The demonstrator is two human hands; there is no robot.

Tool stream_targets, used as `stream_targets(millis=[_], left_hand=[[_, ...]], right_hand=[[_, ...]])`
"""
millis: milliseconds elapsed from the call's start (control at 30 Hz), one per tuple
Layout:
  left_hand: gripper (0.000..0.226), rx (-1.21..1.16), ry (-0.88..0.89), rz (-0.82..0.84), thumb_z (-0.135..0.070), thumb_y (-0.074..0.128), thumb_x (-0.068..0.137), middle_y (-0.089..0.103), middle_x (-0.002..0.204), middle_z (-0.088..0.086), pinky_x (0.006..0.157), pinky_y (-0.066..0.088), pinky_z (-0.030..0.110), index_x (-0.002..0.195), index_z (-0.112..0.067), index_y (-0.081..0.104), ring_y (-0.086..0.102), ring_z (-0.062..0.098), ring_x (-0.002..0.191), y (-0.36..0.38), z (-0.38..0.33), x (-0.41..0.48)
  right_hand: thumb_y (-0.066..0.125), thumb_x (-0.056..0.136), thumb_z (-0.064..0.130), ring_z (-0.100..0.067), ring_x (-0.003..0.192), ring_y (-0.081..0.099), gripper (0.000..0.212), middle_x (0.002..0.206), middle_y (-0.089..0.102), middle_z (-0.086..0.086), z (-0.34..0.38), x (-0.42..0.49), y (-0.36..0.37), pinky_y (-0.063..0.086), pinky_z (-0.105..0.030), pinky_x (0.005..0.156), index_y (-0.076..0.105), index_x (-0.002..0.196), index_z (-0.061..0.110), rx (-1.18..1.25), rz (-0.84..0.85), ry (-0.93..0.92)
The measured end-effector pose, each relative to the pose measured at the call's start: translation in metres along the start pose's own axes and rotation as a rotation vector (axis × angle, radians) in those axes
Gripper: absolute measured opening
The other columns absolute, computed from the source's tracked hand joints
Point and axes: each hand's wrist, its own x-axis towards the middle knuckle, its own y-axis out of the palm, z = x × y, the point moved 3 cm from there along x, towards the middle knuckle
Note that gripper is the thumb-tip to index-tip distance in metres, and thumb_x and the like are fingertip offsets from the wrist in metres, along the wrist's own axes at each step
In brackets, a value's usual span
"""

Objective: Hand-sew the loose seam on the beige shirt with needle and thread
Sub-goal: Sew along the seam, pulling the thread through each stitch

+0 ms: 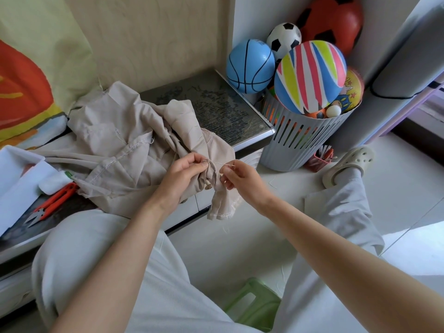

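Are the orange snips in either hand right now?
No, the orange snips lie on the table; left hand grips shirt, right hand pinches needle.

No lettering reads clearly; print on the blue basketball (pixel 249 66) is blurred.

Your left hand (pixel 182 175) is covering the bunched seam of the beige shirt (pixel 115 138). Your right hand (pixel 240 177) is hiding one end of the needle (pixel 219 163). The thread is reading too fine to trace.
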Motion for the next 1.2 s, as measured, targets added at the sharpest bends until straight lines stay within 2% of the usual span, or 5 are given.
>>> stream_targets(millis=[200, 800, 900, 1033, 1200], left_hand=[[0.020, 0.031, -0.001, -0.026, 0.002, 0.045, 0.094, 0.061, 0.059, -0.010, 0.066, 0.045, 0.011, 0.078, -0.008, 0.053, 0.055, -0.001, 0.060, -0.001, 0.002, 0.001], [0.021, -0.080, -0.096, 0.077, 0.004, 0.039, 0.094, 0.054, 0.070, 0.011, 0.064, 0.046, 0.018, 0.078, -0.003, 0.050, 0.050, 0.017, 0.069, 0.006, 0.002, -0.002], [0.022, -0.099, -0.105, -0.001, 0.002, 0.042, 0.094, 0.059, 0.063, 0.002, 0.060, 0.048, 0.014, 0.076, -0.005, 0.053, 0.056, 0.007, 0.062, 0.005, 0.001, -0.002], [0.019, 0.001, -0.086, -0.016, 0.000, 0.045, 0.094, 0.057, 0.066, 0.005, 0.061, 0.046, 0.015, 0.078, -0.004, 0.054, 0.054, 0.007, 0.060, 0.004, 0.003, -0.001], [0.021, 0.030, -0.106, -0.017, 0.002, 0.046, 0.093, 0.062, 0.066, 0.002, 0.060, 0.046, 0.011, 0.080, -0.007, 0.058, 0.057, 0.005, 0.059, 0.006, 0.004, -0.003]], right_hand=[[0.048, 0.095, -0.001, 0.003, 0.062, 0.058, 0.015, 0.080, 0.060, -0.004, 0.005, -0.006, -0.010, 0.051, -0.014, 0.069, 0.059, 0.103, 0.007, 0.029, -0.033, -0.101], [0.042, 0.097, -0.003, -0.009, 0.058, 0.051, 0.024, 0.066, 0.056, -0.002, 0.019, 0.000, 0.011, 0.046, -0.015, 0.058, 0.053, 0.082, 0.012, 0.085, 0.000, -0.098], [0.047, 0.097, 0.005, -0.010, 0.068, 0.055, 0.019, 0.076, 0.062, 0.002, 0.019, 0.000, 0.009, 0.050, -0.025, 0.071, 0.057, 0.086, 0.017, -0.098, -0.067, -0.123], [0.051, 0.096, 0.019, 0.003, 0.085, 0.053, 0.017, 0.109, 0.053, 0.004, 0.023, -0.006, 0.005, 0.041, -0.010, 0.076, 0.063, 0.107, 0.020, -0.353, -0.116, -0.261], [0.059, 0.091, 0.021, -0.013, 0.106, 0.048, 0.010, 0.104, 0.057, 0.006, 0.026, -0.005, 0.008, 0.040, -0.025, 0.091, 0.068, 0.096, 0.020, -0.498, -0.116, -0.366]])
